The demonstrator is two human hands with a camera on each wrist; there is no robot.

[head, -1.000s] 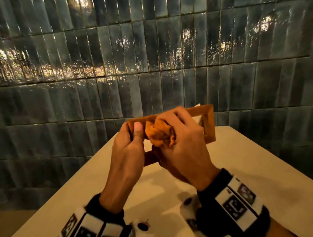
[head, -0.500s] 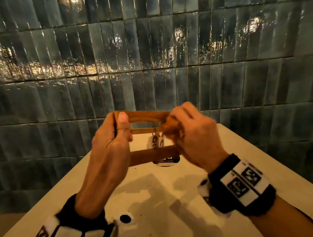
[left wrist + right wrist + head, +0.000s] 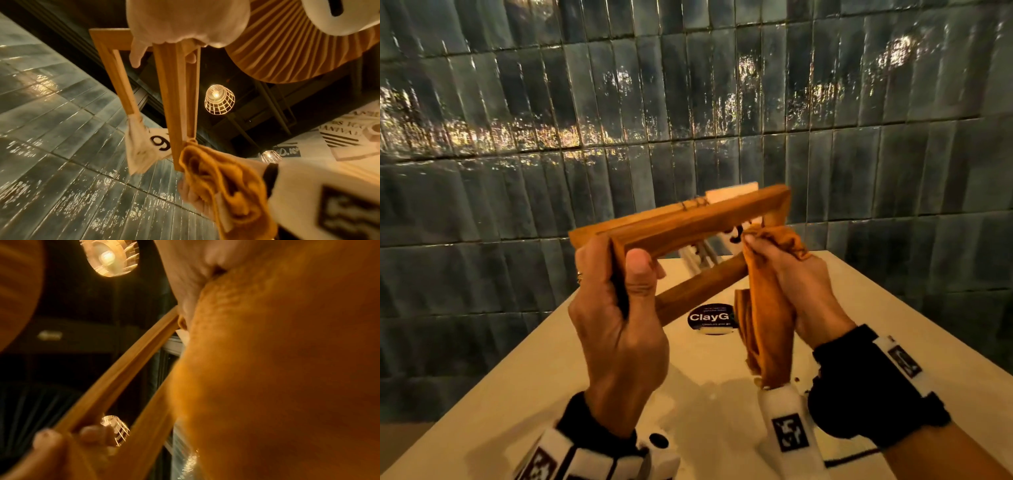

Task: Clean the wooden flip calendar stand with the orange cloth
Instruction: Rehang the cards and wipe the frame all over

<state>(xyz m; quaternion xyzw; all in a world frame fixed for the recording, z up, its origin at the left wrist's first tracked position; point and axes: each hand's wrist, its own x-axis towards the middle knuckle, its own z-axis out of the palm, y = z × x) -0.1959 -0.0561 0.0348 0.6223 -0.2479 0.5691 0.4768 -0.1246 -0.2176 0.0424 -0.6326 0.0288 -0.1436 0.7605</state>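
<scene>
Since half a second ago: wooden flip calendar stand (image 3: 688,222) swung from level to a slant, right end now higher, near mid-frame against the tiled wall (image 3: 517,102); orange cloth (image 3: 767,308) slid from the middle of the frame rail to its right end. Held off the pale table (image 3: 551,377) at frame centre. Left hand (image 3: 619,308) clamped round the stand's left end, thumb pressed on the near rail, fingers curled behind. Right hand (image 3: 801,284) closed on the cloth, bunching it and pinching it against the right corner of the stand, loose folds hanging down toward the wrist. Seen from the left wrist: stand (image 3: 176,97) running down the picture, cloth (image 3: 222,178) at its lower end, white number cards (image 3: 148,146) dangling beside. Round black label (image 3: 710,317) on the table beneath the stand. Wire-cage lamp (image 3: 219,99) glowing overhead. Right-wrist picture mostly filled by blurred cloth (image 3: 277,369).
</scene>
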